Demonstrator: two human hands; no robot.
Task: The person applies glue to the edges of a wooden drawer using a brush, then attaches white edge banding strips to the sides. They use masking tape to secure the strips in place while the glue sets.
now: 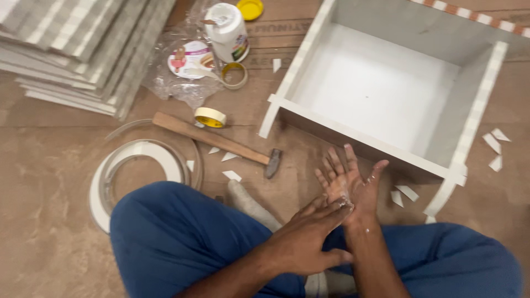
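Starting at the far left, a stack of grey striped boards (83,49) lies on the brown floor (44,221), with a loose coil of white edge banding (132,165) below it. Next comes crumpled plastic wrap (182,72) under a white glue bottle (226,30) with its yellow cap (249,8) off beside it, then two rolls of tape (210,117), and a wooden-handled hammer (221,144) lying flat amid small white scraps. Lower down, the person's blue-trousered knees frame the hands. The left hand (303,243) has its fingers extended and together, tips pressing on the palm of the right hand (348,182), which is held up with fingers spread, gripping nothing; a whitish smear shows where they meet. Just beyond the hands, an open white box frame (381,83) sits on the floor.
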